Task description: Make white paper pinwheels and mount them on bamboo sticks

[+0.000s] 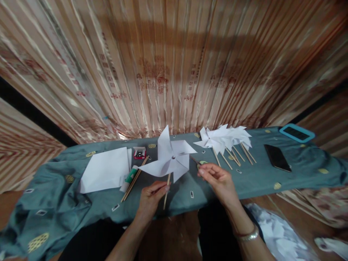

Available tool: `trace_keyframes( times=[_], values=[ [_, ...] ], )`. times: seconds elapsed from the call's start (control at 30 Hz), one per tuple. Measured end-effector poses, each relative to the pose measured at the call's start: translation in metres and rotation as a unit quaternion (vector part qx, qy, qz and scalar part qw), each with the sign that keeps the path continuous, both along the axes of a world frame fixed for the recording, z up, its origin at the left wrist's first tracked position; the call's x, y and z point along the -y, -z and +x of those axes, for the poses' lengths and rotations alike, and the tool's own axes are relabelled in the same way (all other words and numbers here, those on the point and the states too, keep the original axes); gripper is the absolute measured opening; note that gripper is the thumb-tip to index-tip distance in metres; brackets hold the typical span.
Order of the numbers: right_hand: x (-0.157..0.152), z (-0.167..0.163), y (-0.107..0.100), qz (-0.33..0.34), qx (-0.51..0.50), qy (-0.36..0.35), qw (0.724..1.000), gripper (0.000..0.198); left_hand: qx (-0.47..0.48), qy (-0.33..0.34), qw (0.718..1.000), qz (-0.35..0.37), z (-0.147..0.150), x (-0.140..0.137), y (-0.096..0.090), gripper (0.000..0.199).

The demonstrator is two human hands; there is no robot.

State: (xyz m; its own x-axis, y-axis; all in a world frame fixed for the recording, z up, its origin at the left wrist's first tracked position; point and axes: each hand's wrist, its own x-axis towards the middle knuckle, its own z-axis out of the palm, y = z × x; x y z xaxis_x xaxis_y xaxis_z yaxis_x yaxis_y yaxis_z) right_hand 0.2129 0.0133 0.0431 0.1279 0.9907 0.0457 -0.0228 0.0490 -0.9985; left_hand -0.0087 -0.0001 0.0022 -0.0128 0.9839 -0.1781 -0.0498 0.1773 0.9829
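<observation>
My left hand (152, 197) pinches the wooden stick of a white paper pinwheel (167, 159), held upright above the cloth-covered table. A shiny round pin head sits at the pinwheel's centre. To its right, my right hand (219, 179) is closed, thumb against fingers, on a thin pointed tool (195, 160). The tool's tip points toward the pinwheel's right blade. My fingers partly hide it, so I cannot tell its exact kind. Further right, several finished pinwheels (224, 137) lie in an overlapping row, their sticks pointing toward me.
Left on the green patterned cloth (174, 203) lie a stack of white paper (106, 170), a red box of pins (139, 153), a glue stick (131, 174) and wooden sticks (133, 182). A black phone (277, 157) and a blue-framed device (297, 133) lie right. A plastic bag (280, 232) sits below; a curtain (168, 72) hangs behind.
</observation>
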Motion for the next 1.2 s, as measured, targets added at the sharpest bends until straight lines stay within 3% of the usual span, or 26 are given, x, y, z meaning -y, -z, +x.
trace_keyframes(
  times=[0.1, 0.27, 0.6, 1.0, 1.2],
  values=[
    [-0.003, -0.005, 0.004, 0.026, -0.001, 0.048, 0.999, 0.035, 0.004, 0.006, 1.000, -0.013, 0.003, 0.001, -0.001, 0.020],
    [-0.005, -0.018, 0.004, -0.038, -0.092, -0.010, 0.995, 0.037, 0.005, 0.012, 1.000, -0.017, 0.005, 0.002, -0.003, 0.020],
    [-0.005, -0.023, -0.002, -0.115, -0.174, -0.042, 0.977, 0.037, 0.014, 0.012, 1.000, -0.006, 0.006, 0.002, 0.000, 0.021],
    [0.000, -0.038, 0.000, -0.163, -0.196, -0.075, 0.964, 0.039, 0.024, 0.013, 1.000, 0.006, 0.007, 0.002, 0.005, 0.022],
    [0.013, -0.051, 0.000, -0.128, -0.128, -0.161, 0.970, 0.031, 0.007, -0.021, 0.999, -0.028, 0.006, 0.001, 0.002, 0.021]
  ],
)
